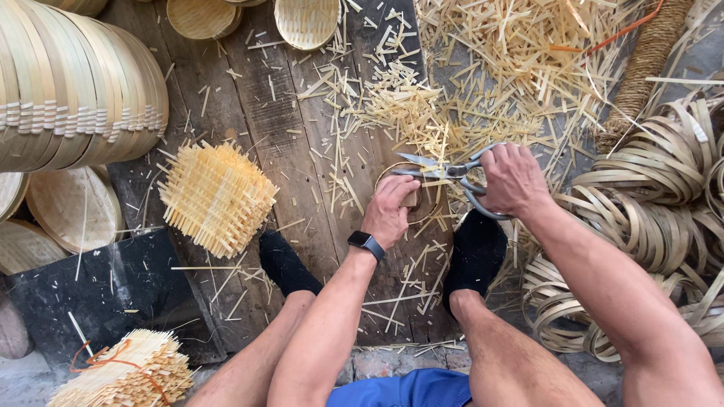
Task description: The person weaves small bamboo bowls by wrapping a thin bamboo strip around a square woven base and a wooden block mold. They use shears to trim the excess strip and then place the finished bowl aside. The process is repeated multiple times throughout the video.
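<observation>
scissors (445, 172): one, blades open | woven mats (217, 197): one loose | left hand (390, 212): closed on a small basket (411, 197) | right hand (513, 179): gripping the scissors

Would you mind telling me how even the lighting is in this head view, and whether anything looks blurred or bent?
Head view: soft, even daylight, no glare; faint shadow under the left hand and scissors; both sharp, right hand too; wide-lens bending curves the stacked trays at the edge.
</observation>
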